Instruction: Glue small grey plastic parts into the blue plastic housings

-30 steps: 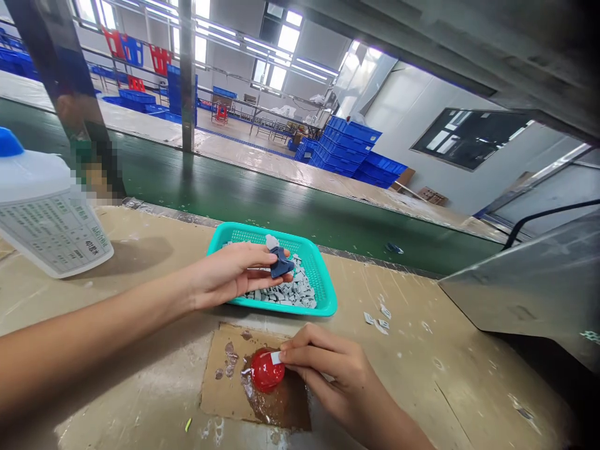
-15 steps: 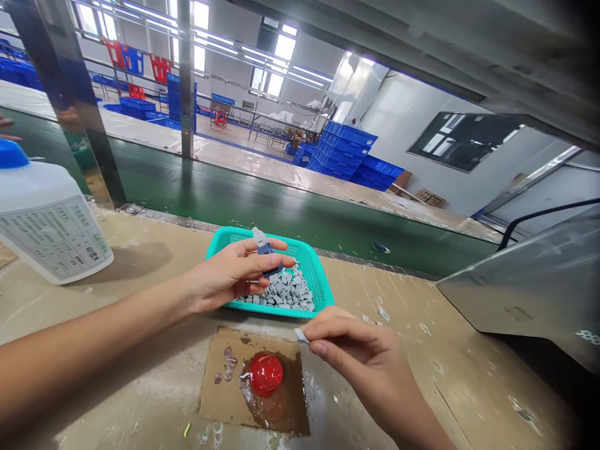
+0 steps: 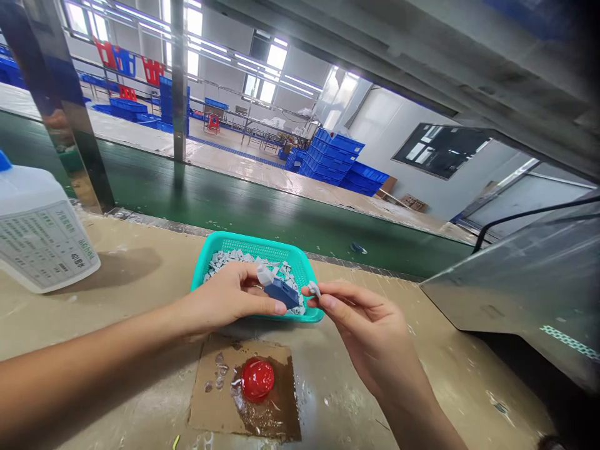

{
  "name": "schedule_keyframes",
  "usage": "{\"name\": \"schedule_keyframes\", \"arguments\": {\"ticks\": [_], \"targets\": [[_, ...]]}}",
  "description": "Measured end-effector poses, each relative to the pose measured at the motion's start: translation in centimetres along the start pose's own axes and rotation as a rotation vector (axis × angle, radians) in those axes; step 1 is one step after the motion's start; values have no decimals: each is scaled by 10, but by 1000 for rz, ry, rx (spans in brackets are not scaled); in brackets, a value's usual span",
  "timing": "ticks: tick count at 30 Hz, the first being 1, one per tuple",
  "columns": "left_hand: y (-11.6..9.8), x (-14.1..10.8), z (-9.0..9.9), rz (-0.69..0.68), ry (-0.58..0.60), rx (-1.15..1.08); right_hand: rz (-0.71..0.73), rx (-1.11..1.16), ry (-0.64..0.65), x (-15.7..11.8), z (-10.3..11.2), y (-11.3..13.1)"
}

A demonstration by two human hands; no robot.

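Left hand point(image 3: 220, 300): grasping blue-and-grey part point(image 3: 282, 292) above teal basket point(image 3: 305, 262) | Right hand point(image 3: 370, 319): pinching small grey piece point(image 3: 314, 289) near it, apparently unjoined | Unused: many grey pieces point(image 3: 234, 256) in basket | Finished count: cannot tell

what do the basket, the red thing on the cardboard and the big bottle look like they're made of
The basket looks like smooth teal molded plastic, going by its perforated walls and rounded rim. The red thing shines as if wet, perhaps plastic; the glare leaves that open. The bottle seems to be cloudy white plastic, slightly see-through, with a printed label.
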State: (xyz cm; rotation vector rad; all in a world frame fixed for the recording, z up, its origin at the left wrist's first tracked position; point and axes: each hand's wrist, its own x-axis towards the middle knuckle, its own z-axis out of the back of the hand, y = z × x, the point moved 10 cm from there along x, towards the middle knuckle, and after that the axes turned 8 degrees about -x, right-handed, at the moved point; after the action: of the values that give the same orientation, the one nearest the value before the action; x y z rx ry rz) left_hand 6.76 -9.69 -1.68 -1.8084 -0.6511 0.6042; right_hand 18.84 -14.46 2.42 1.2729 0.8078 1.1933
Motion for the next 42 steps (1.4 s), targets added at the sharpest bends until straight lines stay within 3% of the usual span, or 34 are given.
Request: {"name": "schedule_keyframes", "arguments": {"ticks": [6,11,16,20,24,28,30,34,39,42], "targets": [[5,2,2,35,-6,72,211,-256,28,-2,-10,18],[3,6,1,-18,36,141,299,-371,55,-8,-19,27],[4,8,1,-99,57,214,346,-413,45,-11,-23,31],[-10,3,0,-210,14,250,391,-336,95,-15,-27,32],[-22,-1,-5,-215,21,20,510,-355,94,-24,-33,36],[-19,-5,-10,-149,-1,-393,738,-555,37,-41,-46,46],[-15,-7,-14,-124,-5,-498,821,-617,6,-49,-51,50],[-8,-8,-18,-50,-4,-566,799,-574,79,-48,-55,46],[-9,3,4,-54,-112,-595,740,-501,58,-39,-40,41],[-13,9,11,-79,-97,-561,662,-596,32,-24,-30,32]]}}
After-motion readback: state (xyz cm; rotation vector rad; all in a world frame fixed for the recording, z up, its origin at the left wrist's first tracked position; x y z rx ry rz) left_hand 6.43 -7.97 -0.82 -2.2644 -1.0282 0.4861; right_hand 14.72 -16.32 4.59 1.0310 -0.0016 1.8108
